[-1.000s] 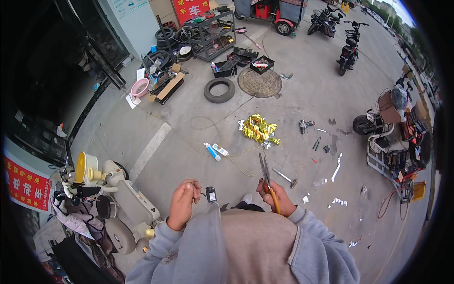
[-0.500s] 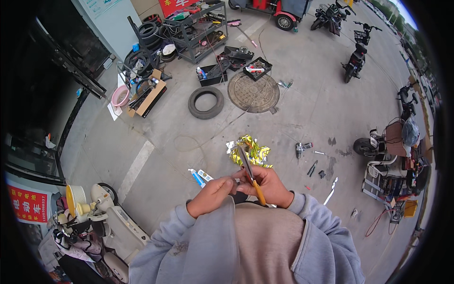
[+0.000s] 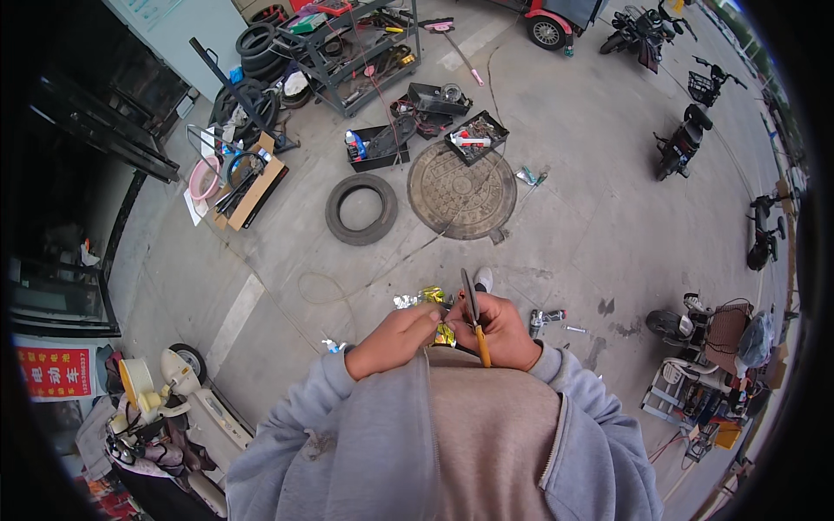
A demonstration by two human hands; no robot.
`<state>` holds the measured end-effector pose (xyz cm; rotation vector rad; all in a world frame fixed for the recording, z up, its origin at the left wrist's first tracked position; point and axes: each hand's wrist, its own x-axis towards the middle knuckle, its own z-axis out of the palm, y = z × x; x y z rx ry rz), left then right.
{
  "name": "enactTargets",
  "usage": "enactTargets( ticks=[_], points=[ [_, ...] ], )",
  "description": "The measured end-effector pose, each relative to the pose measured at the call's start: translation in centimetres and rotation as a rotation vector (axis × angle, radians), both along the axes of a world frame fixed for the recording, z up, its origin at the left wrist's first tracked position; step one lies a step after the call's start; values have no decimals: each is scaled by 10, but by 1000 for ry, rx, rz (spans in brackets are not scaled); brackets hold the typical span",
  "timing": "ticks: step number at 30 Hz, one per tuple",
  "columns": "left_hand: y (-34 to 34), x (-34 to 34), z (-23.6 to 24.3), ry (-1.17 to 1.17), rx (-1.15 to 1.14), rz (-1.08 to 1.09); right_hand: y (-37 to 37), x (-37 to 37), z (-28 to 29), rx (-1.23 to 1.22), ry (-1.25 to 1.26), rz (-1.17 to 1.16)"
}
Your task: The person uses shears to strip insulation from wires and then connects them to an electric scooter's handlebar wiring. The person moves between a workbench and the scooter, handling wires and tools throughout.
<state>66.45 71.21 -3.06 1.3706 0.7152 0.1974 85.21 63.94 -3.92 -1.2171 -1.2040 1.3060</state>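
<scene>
Change since half a second ago: both hands lower and nearer the chest, still pressed together; tool tilted a little more upright; ground scene slid downward, tyre and manhole cover now nearer mid-picture.
Right hand (image 3: 497, 330): closed around the orange handle of a pair of pliers (image 3: 473, 314), thumb side toward the left hand.
Pliers: held just above the chest, grey metal head pointing up and away, orange grip running down through the fist.
Left hand (image 3: 395, 339): fingers curled, knuckles touching the right hand; whether anything sits inside the curl cannot be told.
Yellow and silver foil wrapper (image 3: 429, 300): crumpled on the concrete, partly hidden behind both hands.
White shoe toe (image 3: 483, 278): just beyond the plier head.
Small tool (image 3: 546, 318): lying on the ground right of the right hand.
Tyre (image 3: 361, 208): flat on the concrete, well ahead of the hands.
Manhole cover (image 3: 461, 190): round, just right of the tyre.
Black trays of parts (image 3: 475, 137): beyond the cover.
Metal shelf rack (image 3: 352, 43): far side, stacked tyres beside it.
White scooter (image 3: 187, 408): lower left.
Parked scooters (image 3: 683, 143): right side.
</scene>
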Motion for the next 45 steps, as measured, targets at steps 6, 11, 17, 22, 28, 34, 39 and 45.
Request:
enactTargets(
  ticks=[6,11,17,22,28,34,39,45],
  points=[
    [93,116,11,-63,-135,13,110,126,13,-178,238,92],
    [161,146,7,-82,-124,103,195,174,-3,-210,190,163],
    [254,168,-46,-151,-199,338,309,218,-80,-357,162,73],
    [370,182,-125,-230,-438,448,431,253,-147,-733,-276,-34],
    [451,225,-241,-263,-781,527,568,299,-270,-961,-610,-59],
    [462,259,-322,-52,-992,551,678,351,-439,-1124,-627,-367],
    [455,293,-420,-74,-1060,705,791,365,-579,-1054,55,-694],
    [445,353,-548,-77,-1063,732,911,330,-710,-1014,190,-901]
  ],
)
